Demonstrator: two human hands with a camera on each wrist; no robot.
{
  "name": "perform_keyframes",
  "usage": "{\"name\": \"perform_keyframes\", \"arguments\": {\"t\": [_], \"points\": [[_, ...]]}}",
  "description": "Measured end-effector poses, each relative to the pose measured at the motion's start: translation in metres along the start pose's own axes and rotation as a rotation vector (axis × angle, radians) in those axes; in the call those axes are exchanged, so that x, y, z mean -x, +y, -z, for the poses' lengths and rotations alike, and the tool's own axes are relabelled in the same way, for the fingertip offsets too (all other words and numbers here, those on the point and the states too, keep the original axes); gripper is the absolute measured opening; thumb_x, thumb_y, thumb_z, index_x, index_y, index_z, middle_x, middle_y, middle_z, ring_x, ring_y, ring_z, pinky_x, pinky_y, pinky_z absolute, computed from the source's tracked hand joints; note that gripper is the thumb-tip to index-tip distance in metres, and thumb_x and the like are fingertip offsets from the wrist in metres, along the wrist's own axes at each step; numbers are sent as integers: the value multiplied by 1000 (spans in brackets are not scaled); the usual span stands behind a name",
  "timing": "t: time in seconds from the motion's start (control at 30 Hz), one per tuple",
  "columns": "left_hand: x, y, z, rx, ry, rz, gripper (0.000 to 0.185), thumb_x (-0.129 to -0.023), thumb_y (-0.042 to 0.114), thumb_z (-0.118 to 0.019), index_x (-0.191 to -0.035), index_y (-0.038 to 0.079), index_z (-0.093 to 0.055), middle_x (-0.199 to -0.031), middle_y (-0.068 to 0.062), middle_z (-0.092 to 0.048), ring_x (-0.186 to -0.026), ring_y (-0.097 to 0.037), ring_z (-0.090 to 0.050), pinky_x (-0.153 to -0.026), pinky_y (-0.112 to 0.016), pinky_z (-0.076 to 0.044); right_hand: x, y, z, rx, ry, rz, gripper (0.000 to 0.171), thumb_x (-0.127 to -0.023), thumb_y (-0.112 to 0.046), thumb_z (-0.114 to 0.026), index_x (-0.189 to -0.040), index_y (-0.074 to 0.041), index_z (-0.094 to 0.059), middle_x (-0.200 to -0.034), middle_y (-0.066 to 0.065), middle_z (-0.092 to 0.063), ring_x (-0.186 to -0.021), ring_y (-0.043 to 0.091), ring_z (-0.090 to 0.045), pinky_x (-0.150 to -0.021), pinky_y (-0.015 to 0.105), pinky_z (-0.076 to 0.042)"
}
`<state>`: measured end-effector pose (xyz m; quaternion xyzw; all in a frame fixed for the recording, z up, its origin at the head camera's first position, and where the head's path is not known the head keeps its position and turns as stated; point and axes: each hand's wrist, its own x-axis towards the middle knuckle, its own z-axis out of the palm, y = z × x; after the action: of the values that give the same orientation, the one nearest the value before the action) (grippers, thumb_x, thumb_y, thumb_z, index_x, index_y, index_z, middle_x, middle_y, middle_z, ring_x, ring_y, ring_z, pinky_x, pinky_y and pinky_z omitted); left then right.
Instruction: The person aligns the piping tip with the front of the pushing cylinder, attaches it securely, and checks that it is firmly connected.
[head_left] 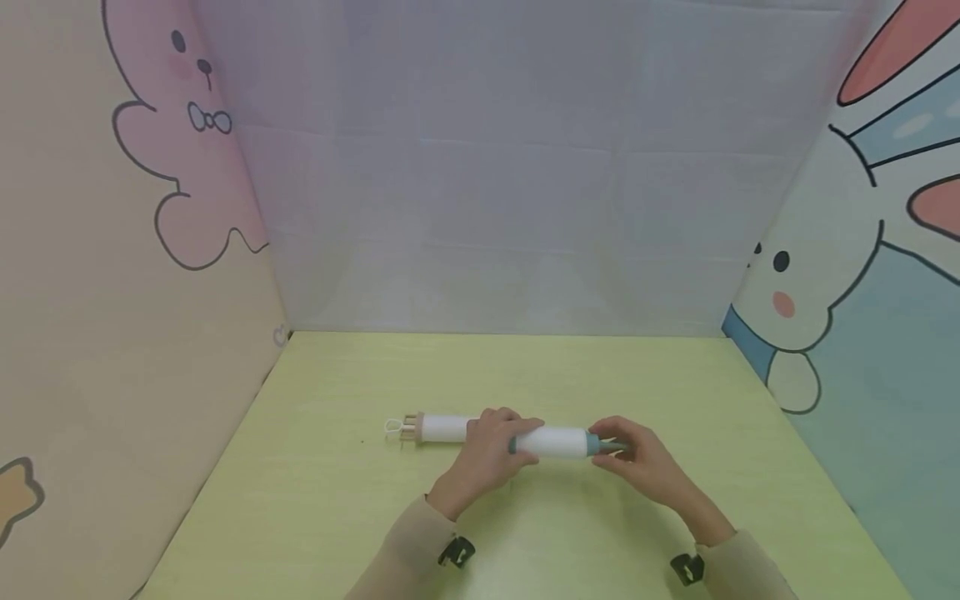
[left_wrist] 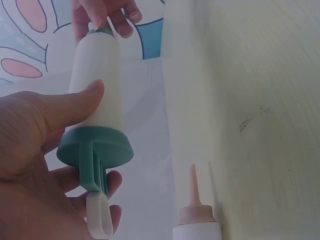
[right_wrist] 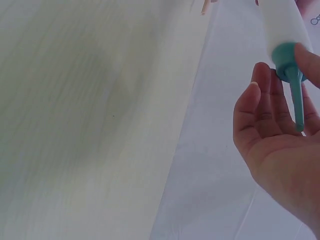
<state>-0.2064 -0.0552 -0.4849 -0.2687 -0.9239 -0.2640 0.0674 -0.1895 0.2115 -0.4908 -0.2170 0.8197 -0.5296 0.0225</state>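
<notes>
A balloon pump [head_left: 551, 442], with a white barrel, teal end caps and a tapered teal nozzle [right_wrist: 297, 102], is held between both hands. My left hand [head_left: 491, 450] grips the barrel by its flanged end, thumb along the white side. Below that flange, in the left wrist view, a teal rod and a white loop handle [left_wrist: 99, 215] stick out past the fingers. At the other end my right hand [head_left: 637, 458] holds the teal collar, its thumb on the collar and the other fingers curved around the nozzle.
A second pump [head_left: 446, 428], white with beige-pink ends and a loop handle, lies on the pale yellow table [head_left: 337, 517] behind and left of the left hand. A plain pale backdrop [head_left: 510, 208] stands behind, with cartoon-printed panels at both sides.
</notes>
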Motion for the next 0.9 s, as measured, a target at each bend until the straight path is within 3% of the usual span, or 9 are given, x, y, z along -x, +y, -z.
{"name": "perform_keyframes", "arguments": {"t": [0.23,0.63,0.9], "points": [[-1,2,0,5,7,-9,48,-76,35,-75,-122,30,-62,-109,0,-63,-97,-24,-54,-73,-37,-36,0,2,2,46,-12,-63,31,-89,-22,-63,-116,-6,-59,-114,15,-62,-95,13,-63,-76,27,-53],[-2,2,-1,4,7,-17,47,-77,34,-75,-122,28,-63,-110,-1,-63,-98,-25,-54,-73,-38,-37,-2,1,1,81,-38,-105,33,-92,-25,-59,-116,-3,-60,-115,16,-62,-97,21,-63,-78,29,-53],[-5,0,-9,6,37,-21,47,-75,31,-78,-120,27,-64,-108,-1,-63,-96,-26,-54,-72,-38,-37,-2,1,1,91,-35,-133,33,-93,-24,-58,-115,0,-60,-112,16,-63,-94,19,-63,-76,29,-53]]}}
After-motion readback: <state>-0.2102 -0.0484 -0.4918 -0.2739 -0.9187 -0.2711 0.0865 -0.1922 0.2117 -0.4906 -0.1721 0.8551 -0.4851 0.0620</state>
